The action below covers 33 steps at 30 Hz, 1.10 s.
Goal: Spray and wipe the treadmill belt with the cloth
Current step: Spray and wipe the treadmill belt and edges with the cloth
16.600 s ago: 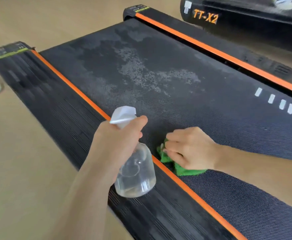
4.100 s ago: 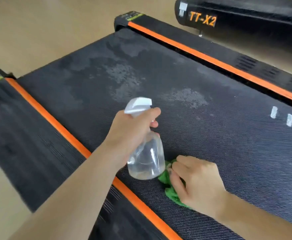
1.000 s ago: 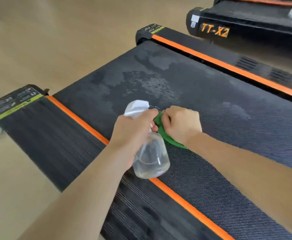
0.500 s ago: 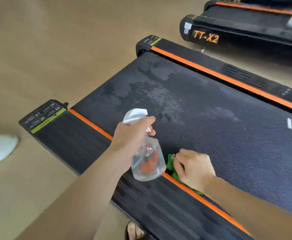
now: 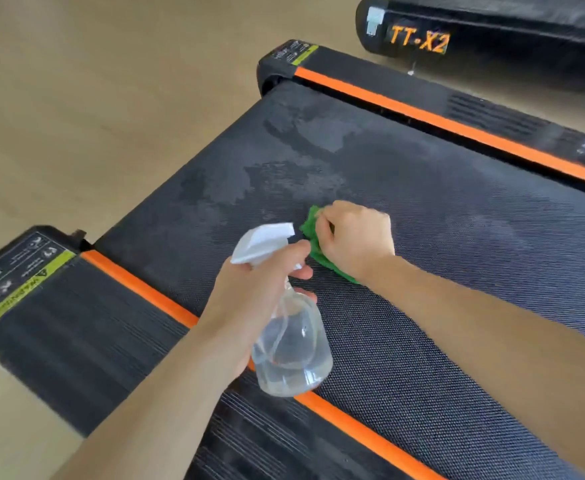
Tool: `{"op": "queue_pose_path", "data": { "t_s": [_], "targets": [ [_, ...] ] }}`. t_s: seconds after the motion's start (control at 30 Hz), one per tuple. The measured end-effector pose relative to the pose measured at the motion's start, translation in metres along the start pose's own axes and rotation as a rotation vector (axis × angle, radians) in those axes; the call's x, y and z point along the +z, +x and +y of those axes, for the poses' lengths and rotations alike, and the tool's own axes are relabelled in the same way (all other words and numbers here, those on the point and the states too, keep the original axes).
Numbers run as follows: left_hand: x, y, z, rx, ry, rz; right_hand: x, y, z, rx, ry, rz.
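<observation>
The black textured treadmill belt (image 5: pixel 440 237) runs across the view, with damp patches near its far end. My right hand (image 5: pixel 357 237) grips a bunched green cloth (image 5: pixel 313 237) and presses it on the belt beside a wet patch. My left hand (image 5: pixel 260 292) holds a clear spray bottle (image 5: pixel 291 348) by the neck, a finger at the white trigger head (image 5: pixel 261 242), nozzle toward the cloth. The bottle hangs above the near orange stripe (image 5: pixel 353 427).
Ribbed black side rails with orange stripes border the belt, near (image 5: pixel 76 323) and far (image 5: pixel 457 109). A warning label (image 5: pixel 17 278) sits on the near rail's end cap. A second treadmill marked TT-X2 (image 5: pixel 419 39) stands at the top right. Tan wooden floor (image 5: pixel 93 98) lies left.
My right hand has slid the cloth away from the near orange stripe, up the belt toward the wet patch. The left hand with the bottle has kept its place beside it.
</observation>
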<state>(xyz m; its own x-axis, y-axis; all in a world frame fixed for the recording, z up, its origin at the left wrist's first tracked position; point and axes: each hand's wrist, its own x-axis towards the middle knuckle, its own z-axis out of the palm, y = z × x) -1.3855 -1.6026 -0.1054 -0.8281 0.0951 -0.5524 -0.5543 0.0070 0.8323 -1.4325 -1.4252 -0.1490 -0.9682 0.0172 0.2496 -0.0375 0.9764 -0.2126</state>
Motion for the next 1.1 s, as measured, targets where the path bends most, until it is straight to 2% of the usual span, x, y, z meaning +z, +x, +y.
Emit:
{"op": "queue_pose_path", "data": {
  "t_s": [0.07,0.17,0.27,0.33,0.47,0.57,0.67,0.8,0.93,1.0,1.03,1.1],
  "targets": [
    [-0.002,-0.001,0.003,0.019,-0.013,-0.009,-0.018,-0.063,0.002,-0.127,0.058,-0.02],
    [-0.003,-0.005,0.008,0.039,-0.026,0.004,-0.044,-0.139,0.019,-0.431,0.141,-0.095],
    [-0.001,-0.008,0.013,0.032,-0.01,0.001,-0.044,-0.127,0.035,-0.649,0.101,-0.083],
    [0.001,-0.003,0.016,0.042,-0.002,-0.004,-0.03,-0.09,0.035,-0.619,0.092,-0.051],
    [-0.001,0.02,0.021,-0.026,0.008,0.002,0.006,0.027,0.034,-0.231,0.01,0.048],
    [-0.003,0.04,0.029,-0.119,0.025,0.023,0.024,0.104,0.021,-0.061,-0.024,-0.01],
    [-0.006,0.049,0.038,-0.116,0.016,-0.002,0.023,0.118,0.006,0.002,-0.018,-0.044],
    [0.003,0.032,0.046,-0.019,0.018,-0.001,-0.006,0.002,-0.006,-0.119,0.107,-0.039],
    [0.006,0.021,0.044,0.006,0.006,-0.085,-0.037,-0.103,0.012,-0.451,0.205,-0.106],
    [0.01,0.023,0.04,0.021,0.043,-0.103,-0.033,-0.09,0.027,-0.564,0.166,-0.115],
    [0.012,0.024,0.039,0.043,0.067,-0.102,-0.027,-0.068,0.033,-0.554,0.132,-0.108],
    [0.013,0.025,0.039,0.064,0.085,-0.094,-0.008,-0.006,0.047,-0.333,0.026,-0.005]
  ]
}}
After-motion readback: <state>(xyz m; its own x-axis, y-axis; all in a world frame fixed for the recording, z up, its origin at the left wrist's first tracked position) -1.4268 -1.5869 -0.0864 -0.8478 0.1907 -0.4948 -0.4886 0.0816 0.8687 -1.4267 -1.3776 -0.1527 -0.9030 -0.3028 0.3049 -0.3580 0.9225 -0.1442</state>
